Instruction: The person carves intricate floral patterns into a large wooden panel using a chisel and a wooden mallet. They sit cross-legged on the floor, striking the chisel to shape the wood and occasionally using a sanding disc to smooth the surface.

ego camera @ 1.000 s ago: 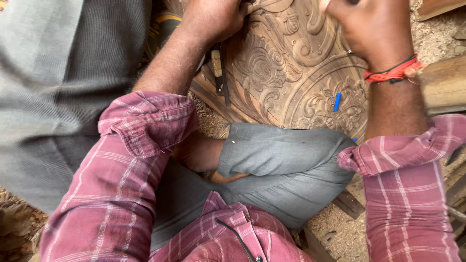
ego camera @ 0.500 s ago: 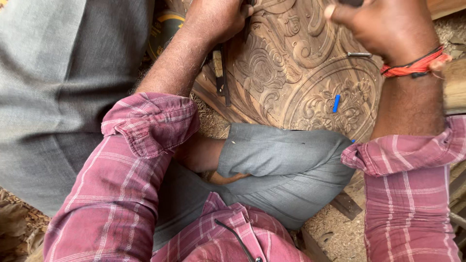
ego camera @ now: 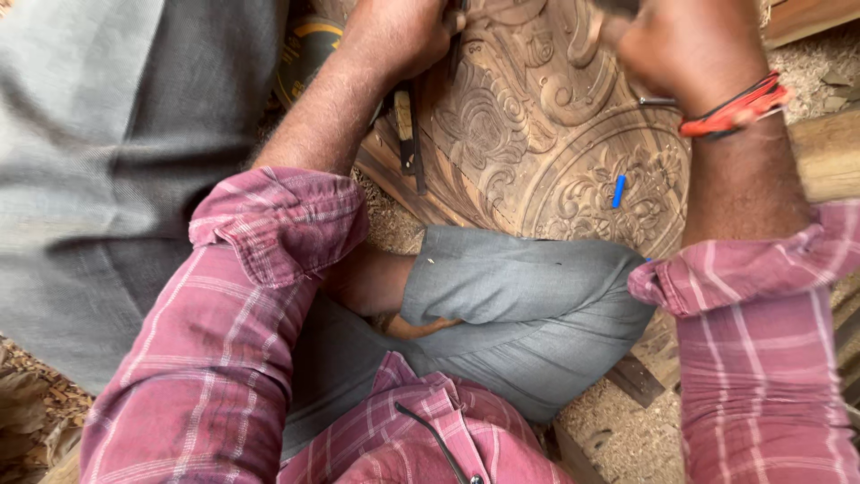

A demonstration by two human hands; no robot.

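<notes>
Woodcarving workshop, floor-level. Evidence: large carved wooden panel (ego camera: 555, 152) with floral and scroll relief, directly under the fingers; spare chisels (ego camera: 408, 134) lying just below the left fingers; sawdust and wood shavings (ego camera: 394, 215) strewn around the panel; rough timber (ego camera: 824, 152) beside the right wrist.

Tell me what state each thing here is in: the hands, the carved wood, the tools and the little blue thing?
Left hand: closed around a thin dark tool, on the carving.
Right hand: clenched, raised above the panel; what it holds is hidden.
Carved wooden panel: lying flat, deeply carved.
Spare chisels: lying loose at the panel's edge.
Blue piece: resting on the round carving.
</notes>
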